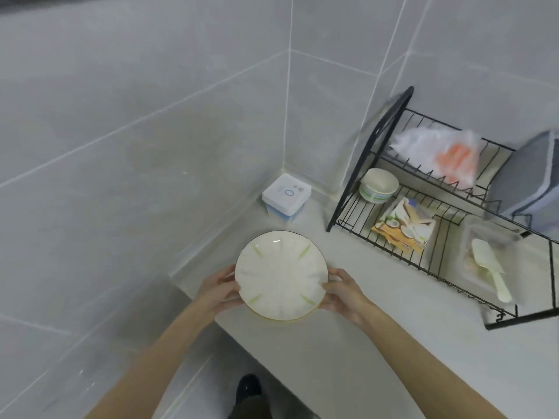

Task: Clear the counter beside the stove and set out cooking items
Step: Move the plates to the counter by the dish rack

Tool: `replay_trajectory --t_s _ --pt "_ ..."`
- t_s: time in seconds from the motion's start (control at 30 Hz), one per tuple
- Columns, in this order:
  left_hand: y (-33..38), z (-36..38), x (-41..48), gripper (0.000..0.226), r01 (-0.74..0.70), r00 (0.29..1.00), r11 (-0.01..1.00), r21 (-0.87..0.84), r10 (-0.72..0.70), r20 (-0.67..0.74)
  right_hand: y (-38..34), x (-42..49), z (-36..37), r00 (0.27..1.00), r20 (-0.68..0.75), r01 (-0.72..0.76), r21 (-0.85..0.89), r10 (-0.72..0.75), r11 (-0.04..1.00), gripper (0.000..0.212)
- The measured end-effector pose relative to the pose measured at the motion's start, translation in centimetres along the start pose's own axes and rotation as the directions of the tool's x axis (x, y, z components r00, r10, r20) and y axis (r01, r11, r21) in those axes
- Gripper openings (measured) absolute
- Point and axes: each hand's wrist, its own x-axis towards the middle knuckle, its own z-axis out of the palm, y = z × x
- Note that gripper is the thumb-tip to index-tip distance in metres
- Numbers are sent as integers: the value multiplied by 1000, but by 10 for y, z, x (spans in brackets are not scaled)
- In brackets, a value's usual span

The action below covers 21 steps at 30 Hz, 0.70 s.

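Observation:
A round white plate [281, 275] with thin green strokes and a dark rim is held over the left end of the pale counter [348, 343]. A yellowish edge of something beneath it shows at its near side. My left hand [219, 290] grips the plate's left edge, thumb on top. On the opposite edge my right hand [340, 293] grips it the same way. Whether the plate touches the counter I cannot tell.
A black wire dish rack [423, 243] stands at the right, holding a small bowl [378, 185], a printed packet [403, 229], a clear box with a pale spatula [490, 269], a plastic bag [438, 152] and a grey container [529, 182]. A white square box [286, 193] sits in the tiled corner.

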Motion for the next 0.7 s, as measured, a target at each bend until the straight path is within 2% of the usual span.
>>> replay_trajectory --t_s 0.27,0.7 --pt "23 -19 49 48 -20 993 996 88 10 114 -8 32 25 993 -114 -13 78 22 997 39" --pt "49 -17 80 48 -56 992 998 34 52 111 -25 60 45 986 -169 33 123 -11 992 48"
